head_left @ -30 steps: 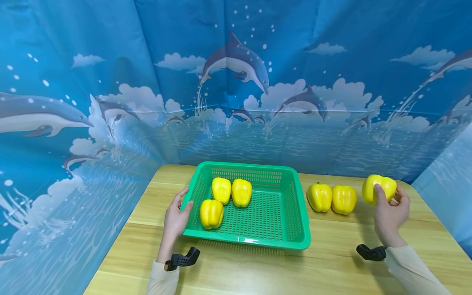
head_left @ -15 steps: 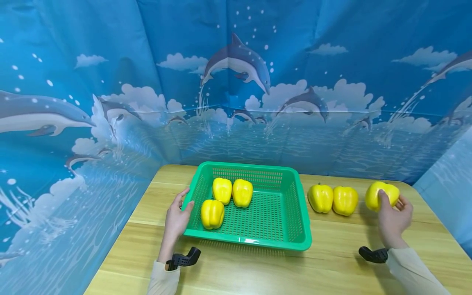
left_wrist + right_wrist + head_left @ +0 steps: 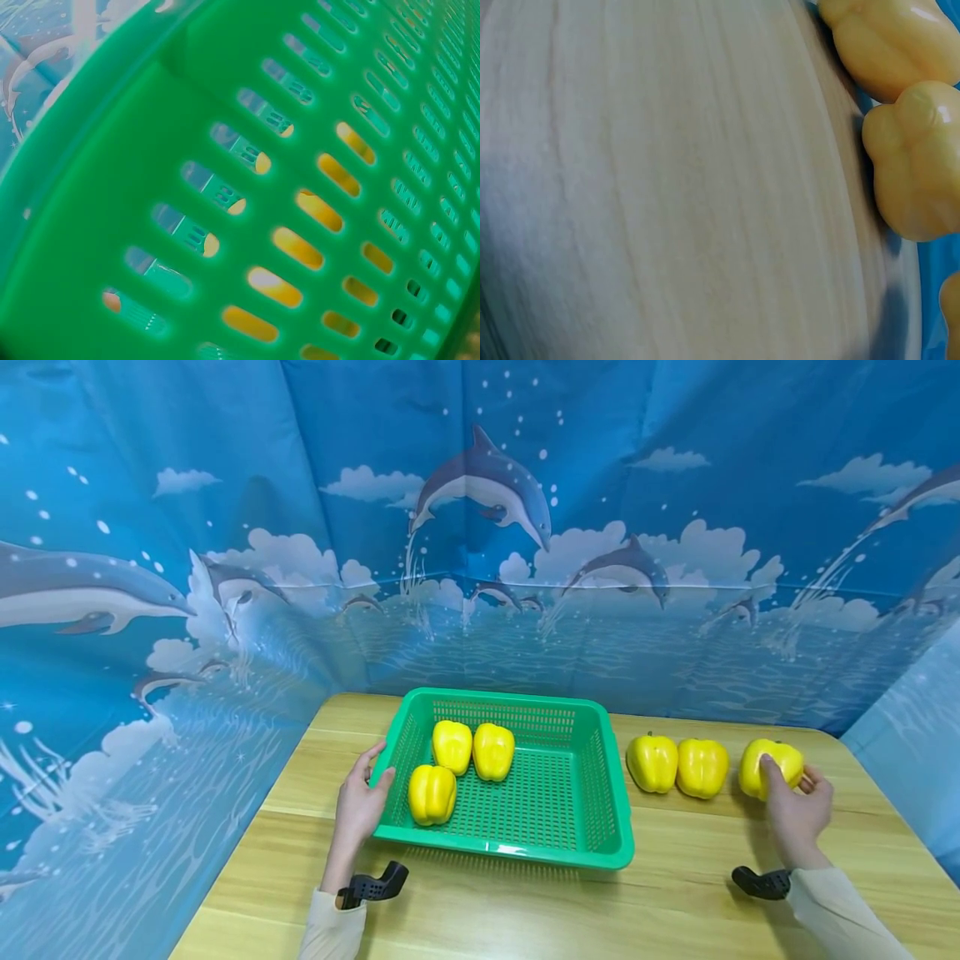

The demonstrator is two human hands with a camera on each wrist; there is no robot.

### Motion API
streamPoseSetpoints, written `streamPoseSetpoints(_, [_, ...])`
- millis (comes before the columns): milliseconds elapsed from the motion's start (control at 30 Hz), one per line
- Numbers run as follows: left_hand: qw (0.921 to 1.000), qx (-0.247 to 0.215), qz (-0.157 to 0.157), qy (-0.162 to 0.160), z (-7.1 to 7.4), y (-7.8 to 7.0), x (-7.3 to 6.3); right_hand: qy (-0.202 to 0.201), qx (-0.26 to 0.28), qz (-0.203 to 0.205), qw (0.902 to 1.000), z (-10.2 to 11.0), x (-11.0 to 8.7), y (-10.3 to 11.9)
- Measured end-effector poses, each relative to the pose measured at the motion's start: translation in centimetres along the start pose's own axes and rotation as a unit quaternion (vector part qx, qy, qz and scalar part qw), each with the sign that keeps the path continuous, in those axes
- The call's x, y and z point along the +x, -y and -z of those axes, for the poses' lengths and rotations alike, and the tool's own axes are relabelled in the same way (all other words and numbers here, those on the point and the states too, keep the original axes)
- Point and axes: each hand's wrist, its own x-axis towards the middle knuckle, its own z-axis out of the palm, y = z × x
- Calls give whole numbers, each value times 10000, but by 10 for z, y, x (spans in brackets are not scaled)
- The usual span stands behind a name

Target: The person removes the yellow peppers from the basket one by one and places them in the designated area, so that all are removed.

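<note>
My right hand (image 3: 801, 810) holds a yellow bell pepper (image 3: 765, 767) at the right of the table, thumb on its near side. The pepper is down close to the tabletop. To its left stand two more bell peppers, a right one (image 3: 702, 768) and a left one (image 3: 652, 763), side by side; both also show in the right wrist view, as a lower pepper (image 3: 919, 161) and an upper pepper (image 3: 896, 45). My left hand (image 3: 358, 806) grips the left rim of a green plastic basket (image 3: 517, 852), thumb over the edge. Three yellow bell peppers (image 3: 432, 797) lie in the basket's left half.
The wooden table (image 3: 525, 910) ends at a blue dolphin-print curtain (image 3: 480, 635) behind and at the sides. The basket's slotted wall (image 3: 97, 172) fills the left wrist view. Each wrist bears a black camera mount, one left (image 3: 378, 883) and one right (image 3: 761, 882).
My right hand has lowered its bell pepper toward the table, first shifting slightly right, then back left beside the other two. My left hand stays at the basket rim.
</note>
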Motion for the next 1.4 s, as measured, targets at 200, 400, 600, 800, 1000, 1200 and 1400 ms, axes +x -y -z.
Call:
streamPoseSetpoints(200, [10000,-30,-18,7,0,0,0,102,-3,-19,9999,-3,2,-4])
streamPoseSetpoints(400, [10000,-33,-8,4,0,0,0,163,-88,-12,9998,-6,-1,-3])
streamPoseSetpoints(600, [10000,-52,-30,23,0,1,1,186,-148,22,9997,-7,-1,-4])
streamPoseSetpoints(800, [9999,-57,-90,-16,0,0,1,265,-178,-18,9995,-8,0,-6])
streamPoseSetpoints(1000, [9999,-94,-110,7,0,1,1,344,-174,-158,9991,-7,1,-8])
streamPoseSetpoints(1200, [9999,-120,-92,27,0,1,0,368,-202,-181,9990,-7,2,-9])
streamPoseSetpoints(1400, [9999,-85,-104,5,0,0,-1,352,-235,-129,9990,-8,2,-12])
